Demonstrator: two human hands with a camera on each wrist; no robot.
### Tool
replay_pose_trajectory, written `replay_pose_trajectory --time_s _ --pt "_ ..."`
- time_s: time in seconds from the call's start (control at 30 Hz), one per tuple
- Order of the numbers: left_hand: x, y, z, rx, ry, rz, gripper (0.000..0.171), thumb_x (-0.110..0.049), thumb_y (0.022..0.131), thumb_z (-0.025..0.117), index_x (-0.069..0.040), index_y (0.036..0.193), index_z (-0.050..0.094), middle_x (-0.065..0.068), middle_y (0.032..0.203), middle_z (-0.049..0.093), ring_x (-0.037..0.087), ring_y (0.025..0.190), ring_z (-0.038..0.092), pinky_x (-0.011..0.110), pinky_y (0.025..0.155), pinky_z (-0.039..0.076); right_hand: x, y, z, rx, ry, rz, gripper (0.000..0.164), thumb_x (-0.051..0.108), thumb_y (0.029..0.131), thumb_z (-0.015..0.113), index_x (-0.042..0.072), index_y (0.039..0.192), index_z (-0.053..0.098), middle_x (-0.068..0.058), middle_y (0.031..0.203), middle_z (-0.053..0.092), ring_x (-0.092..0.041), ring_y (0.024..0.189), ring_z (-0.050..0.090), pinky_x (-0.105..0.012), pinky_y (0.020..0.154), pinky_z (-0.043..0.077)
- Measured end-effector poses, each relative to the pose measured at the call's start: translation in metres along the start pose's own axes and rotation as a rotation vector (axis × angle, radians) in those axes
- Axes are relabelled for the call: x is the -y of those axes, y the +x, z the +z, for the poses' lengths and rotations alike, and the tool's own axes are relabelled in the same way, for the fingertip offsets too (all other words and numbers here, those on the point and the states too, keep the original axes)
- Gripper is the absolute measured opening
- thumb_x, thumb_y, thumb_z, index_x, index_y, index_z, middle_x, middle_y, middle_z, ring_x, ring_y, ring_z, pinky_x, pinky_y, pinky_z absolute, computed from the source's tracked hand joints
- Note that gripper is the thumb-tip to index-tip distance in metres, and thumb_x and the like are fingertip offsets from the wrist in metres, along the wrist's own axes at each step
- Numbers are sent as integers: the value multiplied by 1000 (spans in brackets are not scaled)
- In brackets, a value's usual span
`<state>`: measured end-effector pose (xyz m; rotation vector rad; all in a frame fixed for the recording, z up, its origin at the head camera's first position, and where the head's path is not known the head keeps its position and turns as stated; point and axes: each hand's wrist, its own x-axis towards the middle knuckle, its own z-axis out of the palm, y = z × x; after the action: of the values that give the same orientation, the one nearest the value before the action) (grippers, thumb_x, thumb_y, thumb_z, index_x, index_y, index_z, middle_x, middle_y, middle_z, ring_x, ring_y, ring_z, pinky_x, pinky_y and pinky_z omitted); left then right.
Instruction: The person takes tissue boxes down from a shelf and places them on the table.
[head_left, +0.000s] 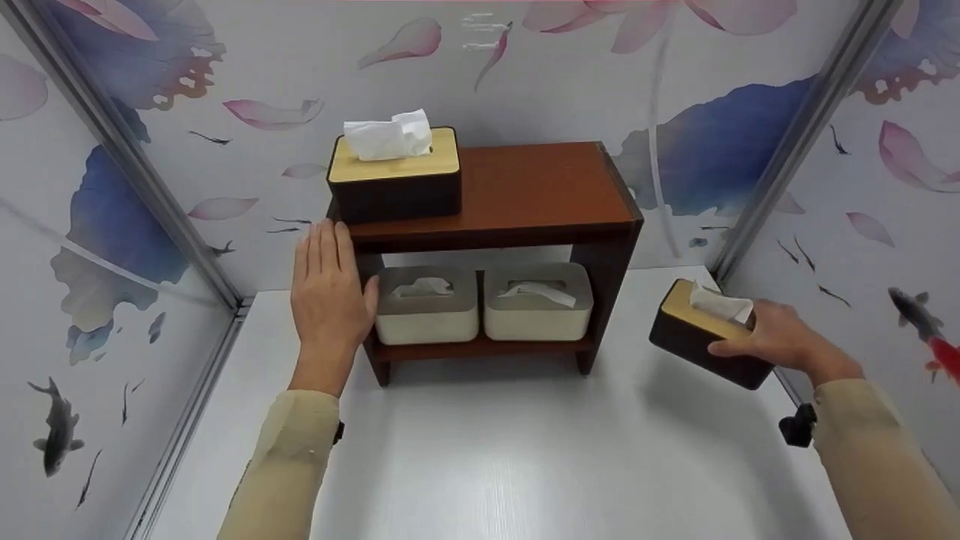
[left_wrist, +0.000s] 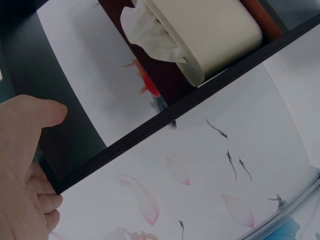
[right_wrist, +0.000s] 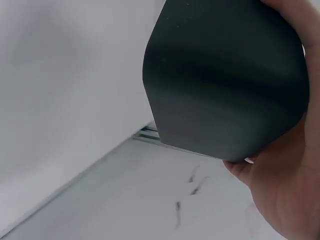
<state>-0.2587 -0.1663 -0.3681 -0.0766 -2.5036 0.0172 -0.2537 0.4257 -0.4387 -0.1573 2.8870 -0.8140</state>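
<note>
On the right, my right hand grips a black tissue box with a light wood lid and a white tissue poking out. The box is tilted and held above the white table; in the right wrist view its dark body fills much of the picture. My left hand lies with straight fingers against the left side of a brown two-tier shelf, and the left wrist view shows its thumb by the dark side panel. A matching black tissue box stands on the top board's left part.
Two cream tissue boxes with grey lids, a left one and a right one, stand side by side on the lower board. Printed wall panels with metal corner strips enclose the white table at the back and sides.
</note>
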Motion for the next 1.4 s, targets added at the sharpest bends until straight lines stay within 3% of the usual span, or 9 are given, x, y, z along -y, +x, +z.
replay_pose_trajectory --time_s 0.17,0.43,0.57,0.7,1.0,1.4 --pt "-1 0 1 -3 -6 1 82 -38 92 64 3 152 25 23 156 32 35 147 29 43 124 19 -16 -3 39 24 12 -17 71 44 72 84 -5 115 55 -14 94 64 -19 79 58 -30 65 50" --pt "-1 -1 3 1 2 -3 82 -39 93 62 3 152 24 22 156 31 34 147 29 42 125 18 -28 -7 86 20 -105 -66 80 50 66 85 0 121 58 -10 96 62 -19 83 53 -32 69 45" --pt "0 -1 4 -6 7 -4 82 -38 93 63 3 152 24 22 156 31 34 147 28 42 124 19 -28 -12 103 33 -154 -67 99 54 65 83 -6 136 48 -24 119 57 -39 106 52 -47 81 47" --pt "0 0 4 0 8 -5 82 -38 93 62 3 152 23 22 156 31 34 147 28 42 125 19 -28 -16 118 55 -163 -63 114 56 64 83 -10 144 35 -35 141 41 -53 127 36 -63 92 43" --pt "0 0 3 -4 -2 -9 81 -38 93 62 2 153 23 22 156 31 34 147 28 42 125 18 -33 -15 142 22 -192 -138 118 53 57 87 -9 144 36 -31 141 43 -49 127 38 -62 95 43" --pt "0 -1 2 -2 6 -6 81 -38 94 62 3 152 23 22 157 31 34 148 28 42 125 18 -43 -16 151 37 -213 -203 121 41 51 93 -9 145 33 -28 142 44 -47 130 40 -63 104 38"
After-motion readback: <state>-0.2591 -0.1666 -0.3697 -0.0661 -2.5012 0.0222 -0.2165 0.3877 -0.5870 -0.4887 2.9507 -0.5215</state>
